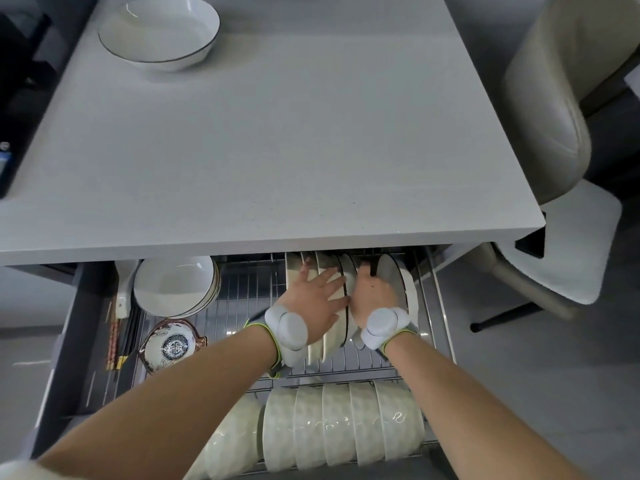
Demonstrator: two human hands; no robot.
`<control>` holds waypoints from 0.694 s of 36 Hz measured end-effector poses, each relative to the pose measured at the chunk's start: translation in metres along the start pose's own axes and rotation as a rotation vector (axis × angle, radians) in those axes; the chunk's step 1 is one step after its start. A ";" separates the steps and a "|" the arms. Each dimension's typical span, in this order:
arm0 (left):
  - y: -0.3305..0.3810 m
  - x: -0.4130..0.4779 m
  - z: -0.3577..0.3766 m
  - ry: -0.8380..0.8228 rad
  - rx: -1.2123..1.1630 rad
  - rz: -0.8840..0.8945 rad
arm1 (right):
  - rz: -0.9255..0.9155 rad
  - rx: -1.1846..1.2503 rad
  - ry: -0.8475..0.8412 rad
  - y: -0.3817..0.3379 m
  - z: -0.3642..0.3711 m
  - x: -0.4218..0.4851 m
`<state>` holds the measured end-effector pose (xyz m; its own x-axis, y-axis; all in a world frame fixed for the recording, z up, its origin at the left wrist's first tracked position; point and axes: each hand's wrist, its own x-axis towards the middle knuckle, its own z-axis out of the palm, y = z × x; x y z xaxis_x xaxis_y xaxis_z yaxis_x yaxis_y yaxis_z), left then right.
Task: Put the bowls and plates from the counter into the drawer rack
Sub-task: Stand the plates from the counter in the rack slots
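Head view says you're nearly done: left hand flat against the upright plates in the drawer rack, right hand curled over one rim, one bowl left on the counter.

Two forearms were bare from elbow to wrist, both below the counter front edge. The left hand and right hand were bare too. The left wrist unit was a pale grey-white plastic pod, smooth and rounded, with two overlapping lobes; any markings were too small to read. The right wrist unit was the same kind, a round dome on a wider rounded base. Each pod sat on a grey strap edged in yellow-green: left strap, right strap. Farthest below the counter, under its left end, the left arm ended in a white fuzzy sleeve, which was blurred.
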<state>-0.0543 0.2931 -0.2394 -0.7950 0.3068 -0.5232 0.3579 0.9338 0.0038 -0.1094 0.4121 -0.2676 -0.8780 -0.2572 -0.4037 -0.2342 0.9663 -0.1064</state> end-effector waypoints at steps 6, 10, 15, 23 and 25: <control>-0.001 -0.001 0.001 0.004 0.008 0.002 | -0.005 0.047 -0.098 0.002 0.008 0.008; -0.001 -0.002 0.000 -0.002 0.010 0.001 | 0.011 0.108 -0.153 0.007 0.015 0.014; -0.001 -0.003 0.000 0.006 0.002 0.000 | 0.023 0.226 -0.160 0.011 0.017 0.018; -0.001 -0.005 -0.001 0.026 -0.019 0.000 | 0.024 0.384 -0.189 0.002 0.012 0.012; -0.001 -0.005 -0.001 0.025 -0.020 -0.003 | 0.040 0.405 -0.204 0.002 0.012 0.012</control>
<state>-0.0507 0.2905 -0.2360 -0.8079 0.3087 -0.5019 0.3464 0.9379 0.0192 -0.1152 0.4108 -0.2835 -0.7735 -0.2537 -0.5808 0.0159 0.9084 -0.4179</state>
